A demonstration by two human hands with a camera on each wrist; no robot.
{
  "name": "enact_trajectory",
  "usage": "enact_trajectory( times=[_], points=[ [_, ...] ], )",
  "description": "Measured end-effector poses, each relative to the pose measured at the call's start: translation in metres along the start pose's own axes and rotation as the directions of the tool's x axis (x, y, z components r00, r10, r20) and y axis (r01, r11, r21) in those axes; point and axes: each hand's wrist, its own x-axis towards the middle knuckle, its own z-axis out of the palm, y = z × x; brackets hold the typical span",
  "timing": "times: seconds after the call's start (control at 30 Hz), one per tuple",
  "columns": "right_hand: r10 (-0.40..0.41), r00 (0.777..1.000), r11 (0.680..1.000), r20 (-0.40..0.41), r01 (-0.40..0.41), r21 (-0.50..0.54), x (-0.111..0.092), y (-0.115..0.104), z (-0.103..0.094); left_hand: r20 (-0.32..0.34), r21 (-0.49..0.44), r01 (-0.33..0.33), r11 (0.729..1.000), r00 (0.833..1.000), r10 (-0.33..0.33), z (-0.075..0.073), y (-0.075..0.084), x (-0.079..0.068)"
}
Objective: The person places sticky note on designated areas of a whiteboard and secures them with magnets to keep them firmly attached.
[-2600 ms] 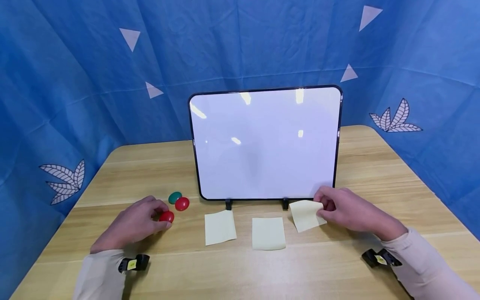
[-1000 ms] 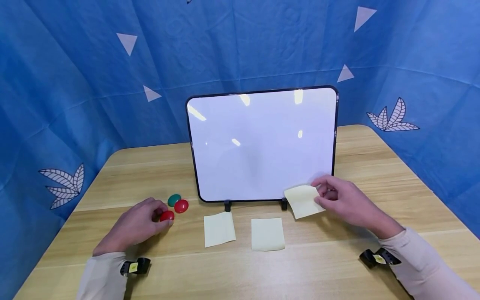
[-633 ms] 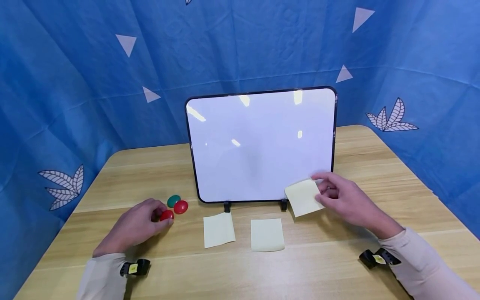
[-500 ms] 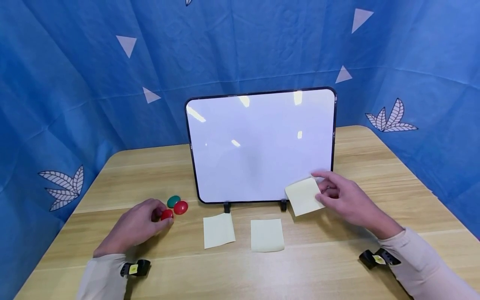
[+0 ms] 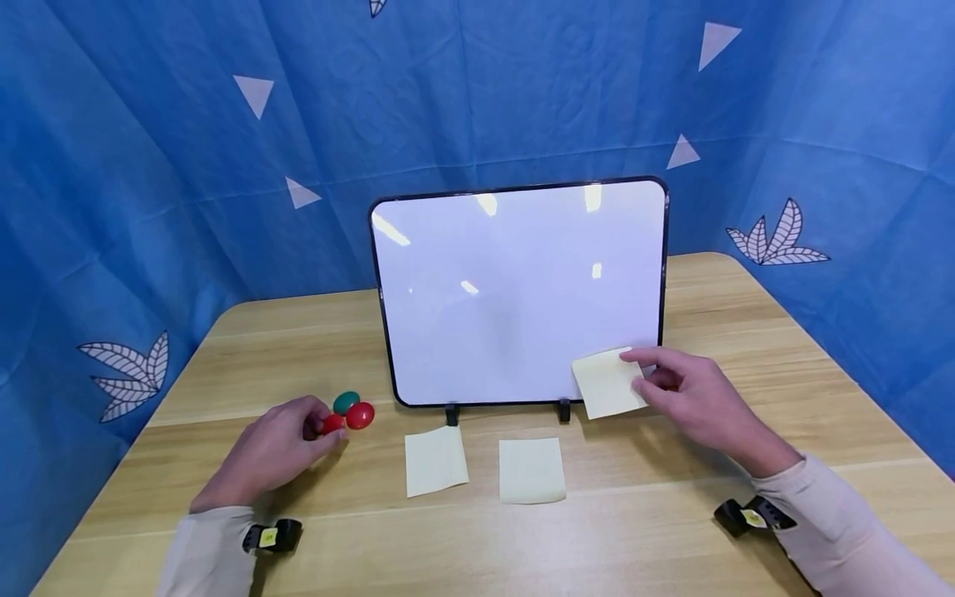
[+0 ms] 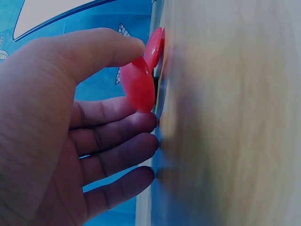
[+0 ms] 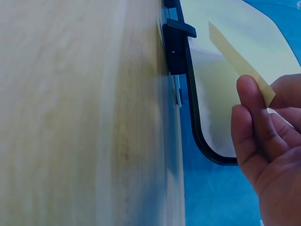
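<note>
My left hand (image 5: pixel 279 448) pinches a round red magnet (image 6: pixel 138 86) between thumb and fingers, just off the table in the left wrist view. Close by on the table lie a second red magnet (image 5: pixel 361 415) and a green one (image 5: pixel 346 403). My right hand (image 5: pixel 694 402) pinches a pale yellow sticky note (image 5: pixel 608 383) by its right edge, in front of the whiteboard's lower right corner. In the right wrist view the note (image 7: pixel 240 61) appears nearly edge-on, apart from the board. Two more sticky notes, a left one (image 5: pixel 436 461) and a middle one (image 5: pixel 532 471), lie on the table.
The black-framed whiteboard (image 5: pixel 515 290) stands upright on two small black feet (image 5: pixel 564 410) on the wooden table (image 5: pixel 477 539). A blue patterned curtain (image 5: pixel 373 99) hangs behind and along both sides.
The right hand has raised its sticky note off the table to in front of the board's lower right, turning it straighter lately. The left hand now tilts its red magnet slightly.
</note>
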Motion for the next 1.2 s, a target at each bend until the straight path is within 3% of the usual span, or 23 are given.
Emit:
enact_trajectory(
  times=[0.37, 0.73, 1.03, 1.2],
  points=[
    [-0.013, 0.998, 1.0, -0.062, 0.013, -0.001, -0.002, 0.001, -0.002, -0.021, 0.007, 0.012, 1.0, 1.0, -0.011, 0.001, 0.002, 0.001],
    [-0.031, 0.989, 0.999, -0.146, 0.032, 0.002, 0.001, 0.0, -0.002, -0.087, 0.054, -0.038, 0.998, 0.995, 0.042, -0.002, 0.012, 0.003],
    [0.027, 0.984, 1.0, -0.176, -0.027, 0.0, 0.009, -0.006, -0.008, -0.187, 0.055, -0.181, 0.982, 0.964, 0.189, 0.0, 0.033, 0.004],
    [-0.011, 0.974, 0.999, -0.228, 0.0, -0.048, 0.018, -0.007, -0.014, -0.218, 0.066, -0.223, 0.973, 0.948, 0.232, 0.005, 0.049, 0.008]
  ],
)
